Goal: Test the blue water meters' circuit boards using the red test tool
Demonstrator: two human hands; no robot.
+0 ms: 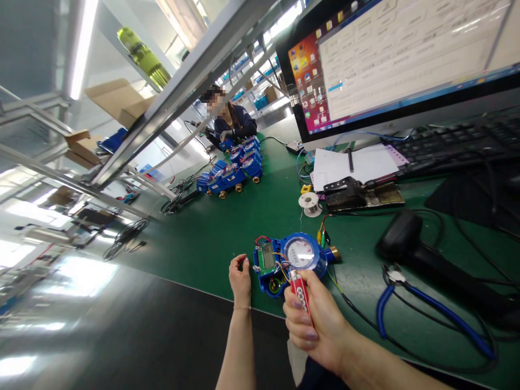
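Observation:
My right hand is wrapped round a red lighter, its metal top held over the near edge of a blue water meter. The meter lies on the green bench with its round dial facing up and a brass fitting on its right. On its left side sits an open housing, showing a circuit board with a small display and thin coloured wires. Beside that housing is my left hand, fingers curled and thumb pressed to them; whatever may be between them is too small to make out. No flame is visible.
Blue-handled cutters, a black barcode scanner and cables lie to the right. Beyond the meter stand a solder spool, papers and a monitor. Several blue meters stand farther back, near a seated person.

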